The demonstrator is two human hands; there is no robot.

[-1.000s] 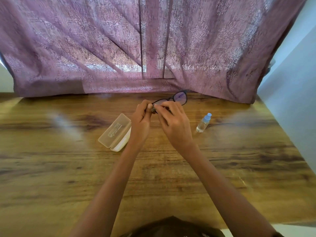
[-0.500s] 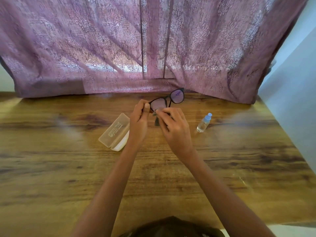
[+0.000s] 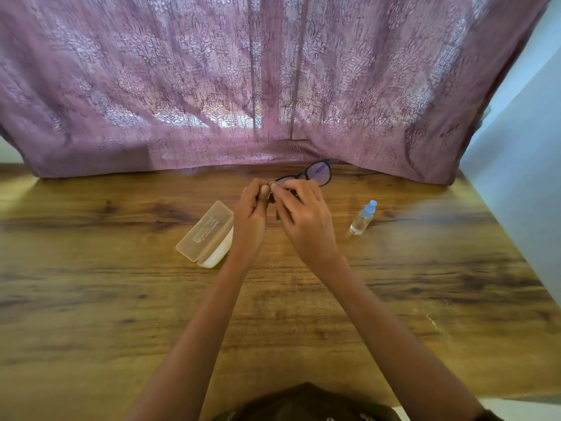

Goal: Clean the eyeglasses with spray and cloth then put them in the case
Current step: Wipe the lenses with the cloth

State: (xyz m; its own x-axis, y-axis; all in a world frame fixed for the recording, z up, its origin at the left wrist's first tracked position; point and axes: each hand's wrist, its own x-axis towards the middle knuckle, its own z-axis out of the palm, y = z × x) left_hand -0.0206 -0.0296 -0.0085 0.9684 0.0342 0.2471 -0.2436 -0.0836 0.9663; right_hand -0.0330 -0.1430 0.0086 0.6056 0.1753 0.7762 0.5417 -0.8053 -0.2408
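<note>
Three items, two hands, over wooden table [image 3: 91,299]. Case [image 3: 206,235], lid open, lying centre left. Left hand [image 3: 250,217], centre, pinching one end of eyeglasses [image 3: 317,175], raised at upper centre. Right hand [image 3: 303,221], fingers curled, pinching nearer lens. Spray bottle [image 3: 362,218], upright, centre right, apart.

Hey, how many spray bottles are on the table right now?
1. The spray bottle stands upright on the table, to the right of the right hand. That hand and the left hand could hide something small.
</note>
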